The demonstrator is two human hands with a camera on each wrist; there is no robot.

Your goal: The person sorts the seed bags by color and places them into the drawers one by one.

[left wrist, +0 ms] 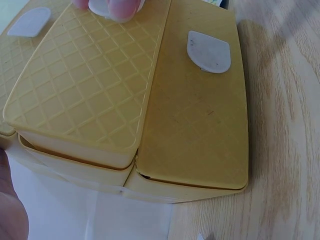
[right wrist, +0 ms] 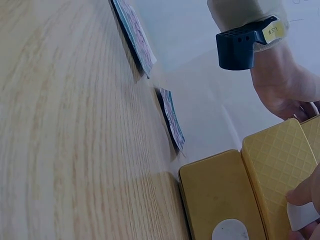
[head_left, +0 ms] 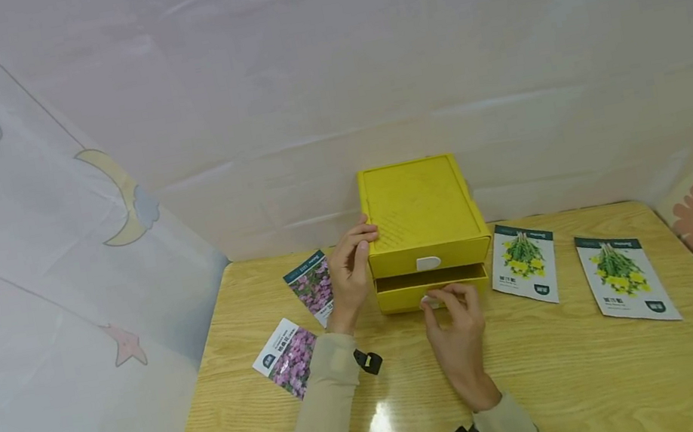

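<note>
1. At the left of the table (head_left: 216, 421), the front pink flower packet (head_left: 288, 357) lies beside the left sleeve (head_left: 329, 402); the rear pink flower packet (head_left: 312, 286) is partly hidden by the left hand
2. The left hand (head_left: 350, 280) rests at the left side of the yellow box, fingers loosely extended to its top edge, thumb apart from them near the front corner
3. The yellow box (head_left: 415, 197) stands near the table's back edge, before the cloth wall (head_left: 300, 101); its top drawer (head_left: 389, 264) is shut, and its middle drawer (head_left: 402, 301) juts out slightly, with a narrow dark opening above it
4. The right hand (head_left: 459, 335) pinches the white tab (right wrist: 302, 215) of that drawer between thumb and fingers; bare wood runs between the forearms
5. A green plant packet (head_left: 523, 264) lies just right of the box, another green plant packet (head_left: 627, 280) near the table's right edge; wood stretches in front of both
6. Both wrist views show a bottom drawer (left wrist: 195, 125), shut, which the head view hides beneath the projecting one; only the head view shows the green plant packets whole
</note>
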